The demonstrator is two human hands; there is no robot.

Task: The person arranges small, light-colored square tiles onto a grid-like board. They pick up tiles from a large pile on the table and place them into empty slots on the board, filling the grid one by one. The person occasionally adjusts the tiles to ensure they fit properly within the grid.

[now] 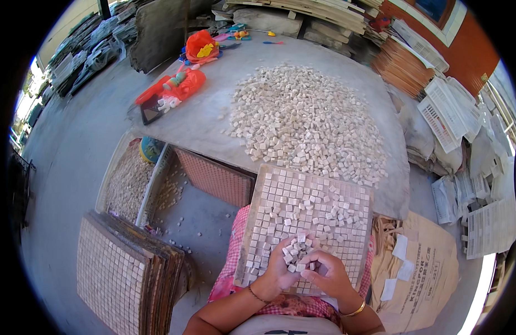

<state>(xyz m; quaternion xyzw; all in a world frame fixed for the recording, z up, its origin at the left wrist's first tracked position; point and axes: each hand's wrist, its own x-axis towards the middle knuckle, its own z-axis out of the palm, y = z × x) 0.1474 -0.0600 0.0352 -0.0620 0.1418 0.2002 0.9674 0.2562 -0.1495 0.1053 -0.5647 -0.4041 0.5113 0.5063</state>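
Small pale stone cubes (295, 252), matte, rough-cut, heaped in left hand (277, 268); palm up, fingers cupped half-closed around heap. Right hand (327, 273) just beside, fingertips curled, pinching at cubes; exact grip unclear. Beneath both hands: square gridded mosaic tray (257, 206), cells partly filled, resting on lap, long edges running away from fingers toward loose tile pile (305, 120) on grey slab (196, 125).

Head view, looking steeply down (fisheye, edges bent)
The square gridded mosaic tray (308, 223) on the lap is seen close; the grey stone slab table (202, 123) lies beyond.
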